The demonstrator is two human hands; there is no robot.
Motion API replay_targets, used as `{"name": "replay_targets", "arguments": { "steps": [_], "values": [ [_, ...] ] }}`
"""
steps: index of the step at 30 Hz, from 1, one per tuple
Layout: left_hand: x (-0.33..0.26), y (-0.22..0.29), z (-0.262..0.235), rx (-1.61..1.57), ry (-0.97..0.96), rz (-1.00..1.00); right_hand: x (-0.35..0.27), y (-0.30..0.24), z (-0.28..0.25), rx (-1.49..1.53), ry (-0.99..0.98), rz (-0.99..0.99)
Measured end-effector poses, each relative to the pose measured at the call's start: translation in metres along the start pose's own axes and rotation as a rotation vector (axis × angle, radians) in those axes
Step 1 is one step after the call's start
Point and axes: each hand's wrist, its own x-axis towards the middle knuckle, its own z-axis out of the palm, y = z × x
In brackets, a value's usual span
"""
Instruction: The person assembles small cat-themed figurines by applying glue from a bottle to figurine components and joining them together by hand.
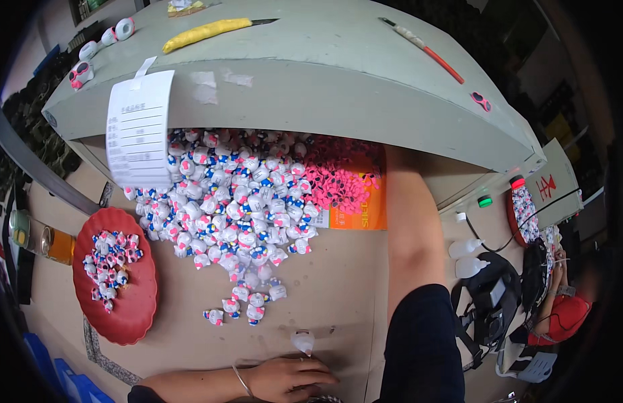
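My left hand (288, 378) lies flat near the table's front edge, its fingers stretched out to the right and holding nothing that I can see. Just beyond its fingers lies a small translucent squeeze bottle (303, 341). My right arm reaches forward under the grey shelf (291, 101), which hides the right hand. Left of that arm is a heap of small white figurines (237, 195) with pink and blue parts. Beside them, many tiny pink pieces (338, 185) lie on an orange sheet (368, 215). Several figurines (247, 302) lie apart from the heap, closer to me.
A red plate (140, 302) with figurines stands at the left, next to a jar (58, 245) of amber liquid. On the shelf top lie a yellow-wrapped knife (207, 33) and a red-handled tool (442, 65). White bottles (465, 248) and a person in red (563, 316) are at the right.
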Motion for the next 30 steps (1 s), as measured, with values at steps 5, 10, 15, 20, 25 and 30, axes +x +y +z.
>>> {"name": "replay_targets", "arguments": {
  "steps": [5, 10, 15, 20, 25, 30],
  "values": [
    [0.001, 0.0, 0.002, 0.046, 0.008, 0.002, -0.002, -0.003, 0.009, 0.018, 0.036, -0.053],
    [-0.003, -0.003, 0.005, 0.028, 0.036, 0.021, 0.006, -0.049, 0.0, -0.017, -0.067, -0.04],
    [0.001, 0.001, 0.005, 0.036, 0.017, 0.033, 0.024, -0.052, 0.018, 0.08, -0.159, -0.05],
    [-0.006, -0.004, 0.002, 0.031, -0.006, -0.014, 0.034, -0.09, 0.041, 0.063, -0.179, -0.039],
    [-0.002, -0.001, 0.005, 0.055, 0.006, 0.011, 0.025, -0.057, 0.014, 0.038, -0.229, -0.063],
    [-0.001, -0.002, 0.008, 0.088, -0.053, -0.025, 0.03, -0.089, 0.023, -0.002, -0.238, -0.046]
  ]
}}
